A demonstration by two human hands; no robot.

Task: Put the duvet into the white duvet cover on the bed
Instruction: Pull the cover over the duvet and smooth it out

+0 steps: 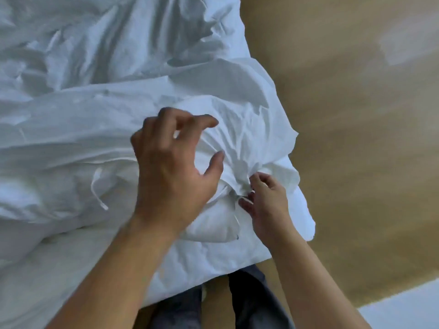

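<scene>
The white duvet cover lies crumpled across the bed, bunched into folds at its near right corner. A padded bulge of the duvet shows below that corner. My left hand hovers over the gathered fabric with fingers spread and curved, holding nothing. My right hand pinches the bunched corner of the cover and a thin white tie that hangs down from it. Another white tie lies loose on the cover to the left.
Tan wooden floor runs along the bed's right side. My legs in dark trousers stand against the bed's near edge. A pale patch shows at the bottom right corner.
</scene>
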